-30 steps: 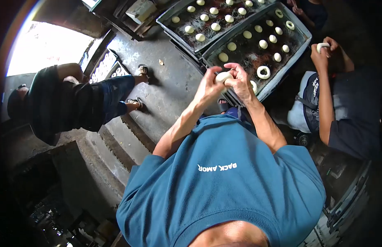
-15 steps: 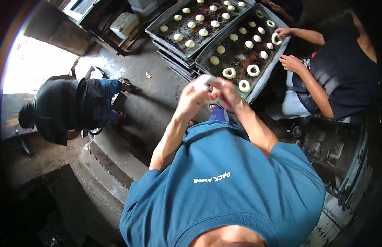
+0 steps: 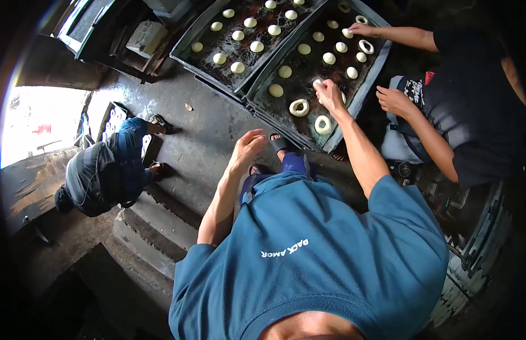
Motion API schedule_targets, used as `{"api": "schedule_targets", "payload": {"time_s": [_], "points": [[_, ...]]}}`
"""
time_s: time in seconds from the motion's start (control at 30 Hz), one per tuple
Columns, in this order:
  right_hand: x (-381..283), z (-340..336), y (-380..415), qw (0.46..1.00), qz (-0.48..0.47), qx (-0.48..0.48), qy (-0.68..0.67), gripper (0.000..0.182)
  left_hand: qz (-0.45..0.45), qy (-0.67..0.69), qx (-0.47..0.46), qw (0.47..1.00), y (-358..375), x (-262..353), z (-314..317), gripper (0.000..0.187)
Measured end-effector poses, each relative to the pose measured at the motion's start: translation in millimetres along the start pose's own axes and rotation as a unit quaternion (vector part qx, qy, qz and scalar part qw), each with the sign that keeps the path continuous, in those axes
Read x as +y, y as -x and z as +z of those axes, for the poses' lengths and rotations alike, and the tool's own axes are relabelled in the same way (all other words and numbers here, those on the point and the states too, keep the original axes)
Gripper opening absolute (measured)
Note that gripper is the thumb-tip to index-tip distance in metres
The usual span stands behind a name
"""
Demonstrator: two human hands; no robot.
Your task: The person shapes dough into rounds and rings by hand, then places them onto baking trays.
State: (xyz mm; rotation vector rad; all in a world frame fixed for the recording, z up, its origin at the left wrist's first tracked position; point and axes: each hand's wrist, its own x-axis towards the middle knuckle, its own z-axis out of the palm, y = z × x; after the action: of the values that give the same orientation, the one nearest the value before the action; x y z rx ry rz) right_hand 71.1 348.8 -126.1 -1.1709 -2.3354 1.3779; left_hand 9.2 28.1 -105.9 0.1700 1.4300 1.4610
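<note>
Right hand [image 3: 329, 90] pinches a pale dough piece [image 3: 317, 83] over the dark metal baking tray [image 3: 369, 73], among white dough rings [image 3: 300, 107] and balls. Left hand [image 3: 247, 145] hangs open, empty, above the concrete floor [image 3: 217, 130].

Dough rings [image 3: 300, 107] lie on the tray [image 3: 362, 93], beside dough balls [image 3: 284, 72].

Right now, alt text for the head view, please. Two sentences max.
Seen from above, a person in a blue shirt reaches the right hand onto a dark tray of dough balls and rings, touching pale dough, while the left hand hangs open and empty. A co-worker's hand works the same tray.
</note>
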Motion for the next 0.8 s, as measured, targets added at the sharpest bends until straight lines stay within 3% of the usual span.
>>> {"api": "schedule_targets", "payload": {"time_s": [0.07,0.13,0.23,0.3,0.33,0.37,0.4,0.43,0.5,0.6,0.63,0.67,0.7,0.73,0.77,0.8], "points": [[5,1,-29,0.977,0.092,-0.015,-0.194,0.04,-0.006,-0.035,0.057,0.998,-11,4,-5,0.047],[21,5,-55,0.96,0.12,0.002,-0.253,0.042,-0.024,-0.034,0.078,0.996,-29,6,-4,0.046],[54,13,-81,0.95,0.191,0.0,-0.247,0.045,-0.034,-0.08,0.102,0.991,-65,10,2,0.044],[75,11,-89,0.977,0.187,-0.017,-0.104,0.044,0.032,-0.189,0.098,0.977,-101,10,6,0.042],[68,3,-84,0.982,0.182,-0.021,-0.035,0.043,0.019,-0.192,0.096,0.977,-119,10,9,0.042],[110,14,-93,0.986,0.025,0.04,0.159,0.039,0.004,-0.324,0.108,0.94,-139,11,15,0.04],[83,-1,-74,0.959,-0.05,0.036,0.278,0.039,-0.009,-0.45,0.115,0.886,-149,9,22,0.039],[80,0,-62,0.972,-0.009,-0.02,0.232,0.039,-0.016,-0.451,0.112,0.886,-152,8,27,0.039],[59,5,-38,0.978,0.046,-0.131,0.153,0.035,-0.094,-0.563,0.08,0.817,-158,19,34,0.04],[60,42,-8,0.968,0.016,-0.096,0.23,0.023,-0.062,-0.631,0.082,0.769,-140,47,57,0.044],[67,48,-7,0.969,0.018,-0.096,0.225,0.023,-0.085,-0.617,0.084,0.778,-135,62,67,0.045],[68,50,-6,0.979,-0.083,-0.06,0.176,0.018,-0.084,-0.621,0.081,0.775,-135,60,68,0.045],[69,52,-5,0.975,-0.183,-0.021,0.127,0.015,0.034,-0.589,0.081,0.803,-135,55,68,0.044],[69,50,-2,0.975,-0.182,-0.016,0.128,0.015,0.152,-0.544,0.08,0.821,-135,50,68,0.043],[42,37,6,0.989,-0.105,-0.095,0.028,0.017,0.247,-0.565,0.071,0.784,-142,43,66,0.04],[26,28,15,0.982,-0.028,-0.171,-0.072,0.02,0.253,-0.562,0.069,0.785,-152,41,64,0.04]]}}
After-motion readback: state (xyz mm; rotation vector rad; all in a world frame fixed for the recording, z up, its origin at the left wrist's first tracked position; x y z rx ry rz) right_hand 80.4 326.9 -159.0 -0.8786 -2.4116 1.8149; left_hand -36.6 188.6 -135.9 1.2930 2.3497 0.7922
